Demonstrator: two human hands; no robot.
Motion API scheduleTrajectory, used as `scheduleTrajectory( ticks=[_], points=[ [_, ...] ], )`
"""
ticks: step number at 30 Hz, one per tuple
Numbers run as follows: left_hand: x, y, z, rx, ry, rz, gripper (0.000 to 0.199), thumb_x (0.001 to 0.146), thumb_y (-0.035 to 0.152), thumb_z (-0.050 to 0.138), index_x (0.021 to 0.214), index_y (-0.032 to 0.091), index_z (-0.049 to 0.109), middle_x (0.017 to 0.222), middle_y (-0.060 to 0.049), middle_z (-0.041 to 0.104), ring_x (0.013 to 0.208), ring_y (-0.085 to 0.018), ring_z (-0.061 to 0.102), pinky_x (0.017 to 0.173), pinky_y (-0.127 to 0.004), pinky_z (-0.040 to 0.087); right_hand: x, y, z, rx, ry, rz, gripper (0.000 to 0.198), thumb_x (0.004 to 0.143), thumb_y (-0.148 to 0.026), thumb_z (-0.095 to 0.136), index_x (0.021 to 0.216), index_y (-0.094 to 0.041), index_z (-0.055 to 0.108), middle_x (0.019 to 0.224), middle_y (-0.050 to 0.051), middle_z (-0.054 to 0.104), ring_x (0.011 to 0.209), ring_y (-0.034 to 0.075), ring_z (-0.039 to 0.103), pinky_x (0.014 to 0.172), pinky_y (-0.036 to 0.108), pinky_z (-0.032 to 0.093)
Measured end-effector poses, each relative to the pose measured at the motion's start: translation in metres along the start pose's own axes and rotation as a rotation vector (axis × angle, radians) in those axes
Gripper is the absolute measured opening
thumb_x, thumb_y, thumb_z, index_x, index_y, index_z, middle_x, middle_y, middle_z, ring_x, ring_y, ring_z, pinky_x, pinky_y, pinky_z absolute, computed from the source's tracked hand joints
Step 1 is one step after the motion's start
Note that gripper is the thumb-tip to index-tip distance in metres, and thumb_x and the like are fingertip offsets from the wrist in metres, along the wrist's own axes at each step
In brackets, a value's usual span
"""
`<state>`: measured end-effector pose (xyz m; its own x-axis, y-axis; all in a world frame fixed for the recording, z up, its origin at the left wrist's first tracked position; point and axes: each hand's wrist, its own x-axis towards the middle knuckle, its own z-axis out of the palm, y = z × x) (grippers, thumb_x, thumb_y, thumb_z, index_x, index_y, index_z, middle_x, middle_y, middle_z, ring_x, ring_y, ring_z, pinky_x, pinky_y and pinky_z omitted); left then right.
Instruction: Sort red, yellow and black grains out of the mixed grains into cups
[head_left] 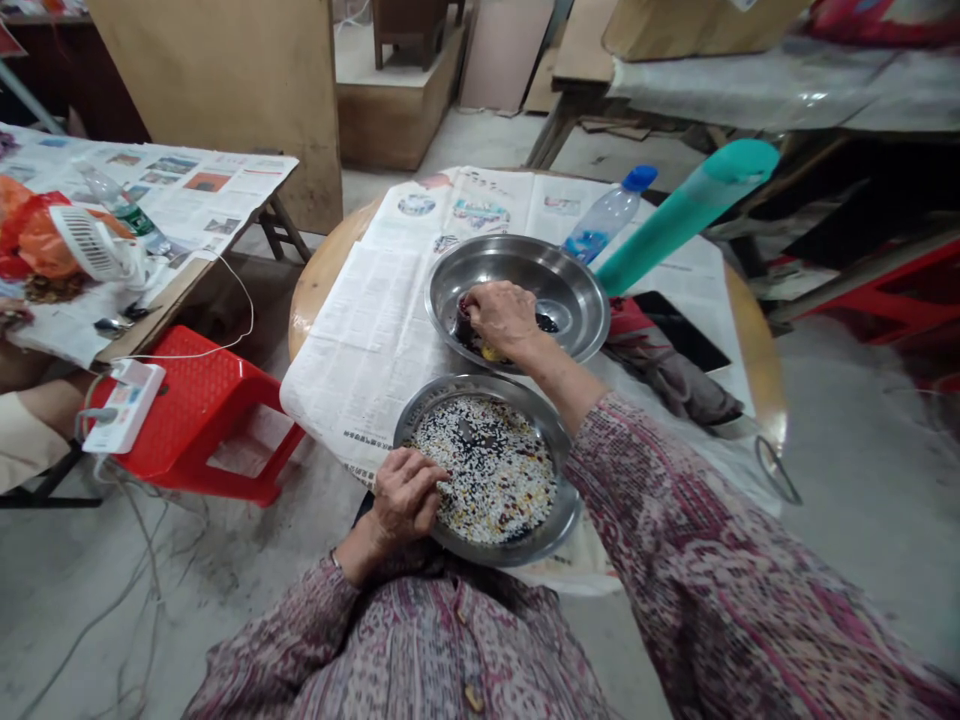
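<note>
A wide steel basin (574,515) in front of my lap holds a layer of small white, black, yellow and dark red beads or grains (487,465). My left hand (407,490) is at its left rim, fingers curled together with the tips over the contents; whatever they pinch is too small to make out. Behind it stands a deeper steel basin (581,300), with some dark and yellow bits low inside. My right hand (504,315) reaches into that one, fingers closed around a small dark red round thing (464,308), mostly hidden by the hand.
Newspaper (360,300) covers the round table. A plastic bottle (604,222), a green tube (690,215), a dark phone-like slab (682,330) and a grey cloth (667,375) lie around the right side. At left are a red stool (199,420), a power strip (124,408) and a seated person.
</note>
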<state>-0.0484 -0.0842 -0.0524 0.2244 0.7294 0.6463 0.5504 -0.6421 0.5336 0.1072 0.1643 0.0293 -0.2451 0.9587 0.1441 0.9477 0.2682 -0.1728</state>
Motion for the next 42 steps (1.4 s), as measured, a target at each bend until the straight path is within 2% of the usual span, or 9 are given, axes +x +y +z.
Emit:
scheduleTrajectory(
  ticks=[8, 13, 19, 22, 25, 33, 36, 39, 42],
  points=[
    [0.002, 0.0, -0.001, -0.004, -0.009, 0.009, 0.02, 0.089, 0.011, 0.046, 0.098, 0.018, 0.063, 0.087, -0.005, 0.07, 0.079, -0.019, 0.062, 0.08, -0.038, 0.049, -0.007, 0.003, -0.008, 0.129, 0.117, 0.0, 0.03, 0.091, -0.024, 0.049, 0.104, -0.021, 0.076, 0.103, 0.009, 0.074, 0.094, 0.023, 0.063, 0.081, 0.037, 0.047],
    [0.002, 0.002, -0.001, -0.013, 0.054, -0.003, 0.024, 0.092, 0.009, 0.044, 0.108, 0.018, 0.061, 0.096, -0.007, 0.067, 0.089, -0.02, 0.061, 0.083, -0.037, 0.049, -0.066, -0.007, -0.025, 0.299, 0.168, -0.109, 0.027, 0.095, -0.023, 0.048, 0.103, -0.019, 0.073, 0.105, 0.01, 0.073, 0.095, 0.023, 0.064, 0.087, 0.039, 0.048],
    [-0.001, 0.004, 0.001, -0.001, 0.172, -0.065, 0.026, 0.096, 0.009, 0.043, 0.117, 0.017, 0.054, 0.111, -0.011, 0.061, 0.104, -0.021, 0.057, 0.093, -0.04, 0.048, -0.196, -0.022, 0.006, 0.335, -0.211, -0.476, 0.018, 0.095, -0.015, 0.05, 0.092, -0.018, 0.067, 0.087, 0.006, 0.069, 0.08, 0.017, 0.062, 0.071, 0.029, 0.046],
    [-0.001, 0.005, 0.001, 0.002, 0.163, -0.092, 0.024, 0.098, 0.013, 0.043, 0.12, 0.017, 0.053, 0.113, -0.011, 0.06, 0.107, -0.022, 0.057, 0.094, -0.041, 0.049, -0.228, -0.031, 0.025, 0.271, -0.326, -0.607, 0.014, 0.092, -0.012, 0.053, 0.089, -0.019, 0.065, 0.086, 0.005, 0.067, 0.078, 0.016, 0.06, 0.066, 0.027, 0.043],
    [-0.002, 0.004, 0.002, 0.022, 0.158, -0.094, 0.022, 0.099, 0.014, 0.043, 0.117, 0.017, 0.054, 0.112, -0.011, 0.061, 0.106, -0.022, 0.058, 0.094, -0.041, 0.049, -0.222, -0.035, 0.03, 0.237, -0.309, -0.62, 0.014, 0.092, -0.012, 0.053, 0.094, -0.018, 0.065, 0.092, 0.007, 0.067, 0.082, 0.017, 0.059, 0.069, 0.028, 0.043],
    [-0.002, 0.001, 0.004, 0.053, 0.148, -0.089, 0.022, 0.099, 0.016, 0.042, 0.113, 0.017, 0.058, 0.109, -0.01, 0.064, 0.103, -0.022, 0.06, 0.093, -0.041, 0.048, -0.17, -0.032, 0.025, 0.132, -0.068, -0.285, 0.021, 0.096, -0.019, 0.048, 0.106, -0.019, 0.067, 0.107, 0.013, 0.066, 0.104, 0.026, 0.056, 0.081, 0.034, 0.046],
    [-0.001, 0.002, 0.004, 0.054, 0.159, -0.088, 0.022, 0.099, 0.016, 0.041, 0.112, 0.017, 0.058, 0.11, -0.01, 0.064, 0.104, -0.022, 0.06, 0.093, -0.04, 0.048, -0.179, -0.038, 0.03, 0.246, -0.078, -0.409, 0.025, 0.095, -0.025, 0.055, 0.118, -0.02, 0.063, 0.118, 0.013, 0.063, 0.111, 0.027, 0.053, 0.089, 0.037, 0.048],
    [0.0, 0.003, 0.003, 0.035, 0.153, -0.094, 0.021, 0.099, 0.015, 0.042, 0.111, 0.017, 0.059, 0.109, -0.01, 0.064, 0.104, -0.021, 0.06, 0.093, -0.039, 0.048, -0.197, -0.036, 0.032, 0.276, -0.189, -0.609, 0.018, 0.092, -0.018, 0.057, 0.108, -0.019, 0.065, 0.108, 0.011, 0.064, 0.103, 0.024, 0.054, 0.087, 0.035, 0.049],
    [0.0, 0.004, 0.002, 0.048, 0.131, -0.095, 0.021, 0.099, 0.015, 0.041, 0.109, 0.017, 0.06, 0.107, -0.01, 0.064, 0.102, -0.021, 0.06, 0.092, -0.039, 0.048, -0.212, -0.016, 0.029, 0.228, -0.24, -0.622, 0.017, 0.091, -0.012, 0.053, 0.098, -0.02, 0.067, 0.096, 0.008, 0.065, 0.092, 0.022, 0.056, 0.078, 0.033, 0.049]
  ],
)
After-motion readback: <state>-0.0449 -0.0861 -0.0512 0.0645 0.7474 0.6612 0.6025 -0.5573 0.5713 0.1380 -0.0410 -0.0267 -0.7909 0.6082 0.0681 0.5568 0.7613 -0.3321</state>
